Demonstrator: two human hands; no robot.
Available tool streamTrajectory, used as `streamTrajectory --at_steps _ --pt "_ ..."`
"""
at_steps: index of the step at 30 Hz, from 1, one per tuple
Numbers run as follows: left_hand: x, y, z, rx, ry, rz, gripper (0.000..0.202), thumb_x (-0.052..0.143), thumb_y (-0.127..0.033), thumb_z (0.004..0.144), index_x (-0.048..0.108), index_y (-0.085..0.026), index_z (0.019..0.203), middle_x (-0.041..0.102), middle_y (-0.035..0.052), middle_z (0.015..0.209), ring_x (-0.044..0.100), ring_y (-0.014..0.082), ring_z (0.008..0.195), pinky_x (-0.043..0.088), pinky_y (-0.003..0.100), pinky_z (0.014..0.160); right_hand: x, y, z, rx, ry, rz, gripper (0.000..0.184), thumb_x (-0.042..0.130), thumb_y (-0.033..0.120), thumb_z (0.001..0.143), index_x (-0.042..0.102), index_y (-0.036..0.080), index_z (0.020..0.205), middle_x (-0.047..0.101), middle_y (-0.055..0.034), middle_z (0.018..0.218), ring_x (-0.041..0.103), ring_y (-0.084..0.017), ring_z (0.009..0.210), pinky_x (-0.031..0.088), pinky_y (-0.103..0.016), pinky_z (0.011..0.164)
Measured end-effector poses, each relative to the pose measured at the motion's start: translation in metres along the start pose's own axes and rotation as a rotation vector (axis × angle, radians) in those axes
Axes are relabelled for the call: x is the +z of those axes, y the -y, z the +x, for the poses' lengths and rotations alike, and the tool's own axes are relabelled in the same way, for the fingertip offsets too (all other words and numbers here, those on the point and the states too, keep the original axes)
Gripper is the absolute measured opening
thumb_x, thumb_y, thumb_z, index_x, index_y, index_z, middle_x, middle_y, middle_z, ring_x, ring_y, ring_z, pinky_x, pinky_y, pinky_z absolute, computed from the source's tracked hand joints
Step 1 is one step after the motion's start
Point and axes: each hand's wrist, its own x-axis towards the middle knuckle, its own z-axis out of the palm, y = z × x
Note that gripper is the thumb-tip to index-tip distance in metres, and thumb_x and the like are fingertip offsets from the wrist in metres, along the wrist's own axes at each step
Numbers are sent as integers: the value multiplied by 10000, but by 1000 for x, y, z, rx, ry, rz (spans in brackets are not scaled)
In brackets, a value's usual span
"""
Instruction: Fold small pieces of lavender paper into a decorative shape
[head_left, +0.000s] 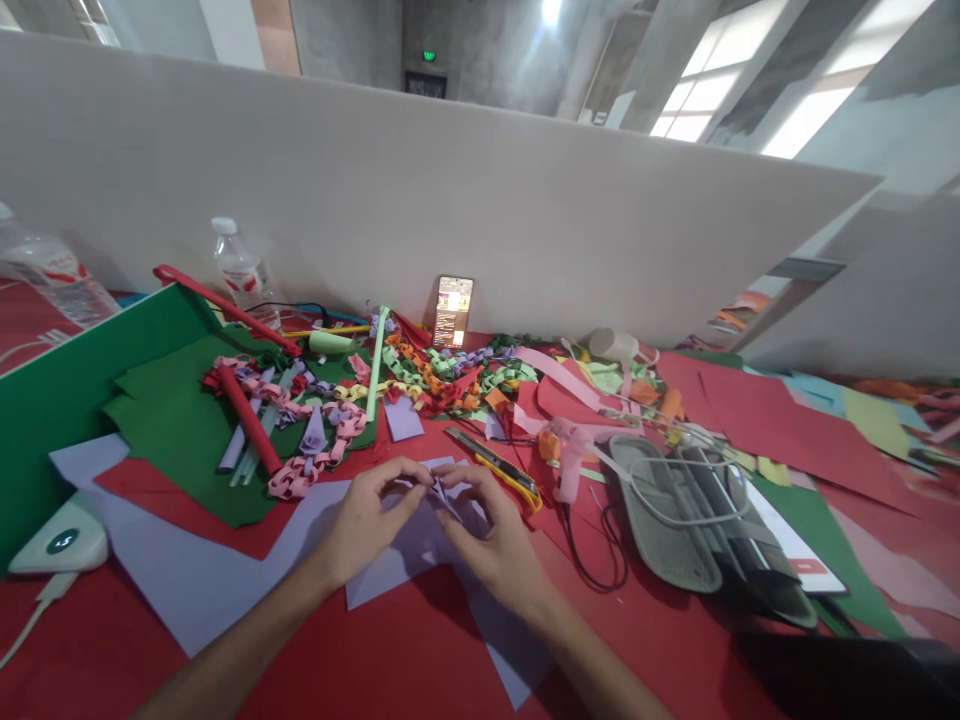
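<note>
Both of my hands meet over the middle of the table, pinching a small folded piece of purple paper [441, 488] between them. My left hand [379, 508] grips its left side with thumb and forefinger. On the other side, my right hand [487, 535] holds it with bent fingers, partly hiding the folds. Beneath the hands lies a purple paper sheet [375, 580]. Just beyond the right hand are a yellow utility knife [499, 462] and a pink hot glue gun [572, 462].
Paper chains [431, 365] in several colours spread across the back. A phone [453, 312] leans on the white partition [450, 200]. Rolled red paper tubes [247, 420] and green sheets [165, 400] lie left. A grey case [667, 530] with a white cable sits right; a water bottle [240, 265] stands behind.
</note>
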Motion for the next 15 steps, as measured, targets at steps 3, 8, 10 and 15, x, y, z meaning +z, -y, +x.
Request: streamTrajectory --at_steps 3,8,10,15 --pt "1 -1 0 9 -1 -13 101 587 -250 919 669 -195 938 708 43 968 661 192 942 500 297 893 1 0 0 6 -56 35 121 619 212 902 550 240 997 660 -89 1179 633 -220 1076 505 -355 882" --pt "2 -5 -1 17 15 -16 99 578 -221 911 665 -191 948 703 50 971 658 189 931 505 300 878 -1 1 0 -22 -32 12 53 633 182 885 608 226 901 673 -103 1173 624 -246 1139 473 -411 985" --pt "2 -6 -2 4 36 -23 111 606 -227 896 675 -192 975 708 58 1010 661 197 956 509 308 887 -2 1 0 -17 -19 34 64 630 172 888 610 229 910 673 -99 1190 627 -243 1138 474 -411 988" --pt "3 -3 -1 -19 30 -61 145 677 -240 853 698 -181 983 718 69 1018 671 207 966 518 323 907 -1 1 0 -12 -67 27 43 649 207 885 613 230 879 681 -84 1133 638 -232 1075 482 -390 957"
